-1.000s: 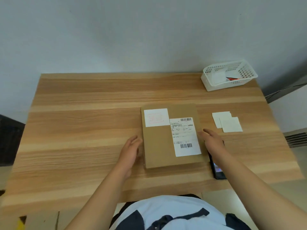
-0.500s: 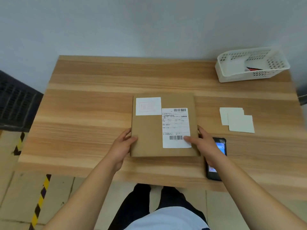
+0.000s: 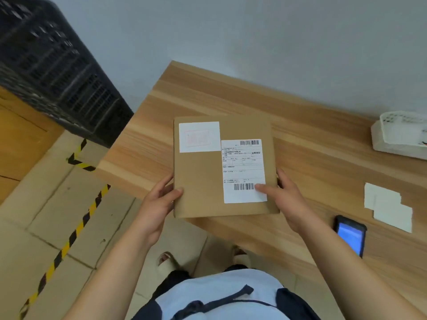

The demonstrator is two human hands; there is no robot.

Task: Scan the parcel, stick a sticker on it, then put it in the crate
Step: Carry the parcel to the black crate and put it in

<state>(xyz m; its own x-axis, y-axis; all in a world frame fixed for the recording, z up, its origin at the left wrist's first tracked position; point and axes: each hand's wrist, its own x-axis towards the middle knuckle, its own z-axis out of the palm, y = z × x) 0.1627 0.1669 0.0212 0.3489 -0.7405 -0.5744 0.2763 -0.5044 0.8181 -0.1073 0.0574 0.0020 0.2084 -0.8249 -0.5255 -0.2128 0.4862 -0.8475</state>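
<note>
Matt brown cardboard parcel [image 3: 203, 181] with smooth white paper labels [image 3: 243, 172]; light, grained wooden worktop [image 3: 312, 162]; black perforated plastic crate [image 3: 57, 72] at ten o'clock.

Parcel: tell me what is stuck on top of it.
On the parcel: a white sticker at its upper left and a shipping label beside it. The right hand has its thumb covering part of the lower barcode.

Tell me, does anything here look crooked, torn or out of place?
Nothing stands out. The parcel, held at its sides by the left hand and right hand, looks undamaged; its sticker and shipping label sit straight. The phone lies flat on the table.
</note>
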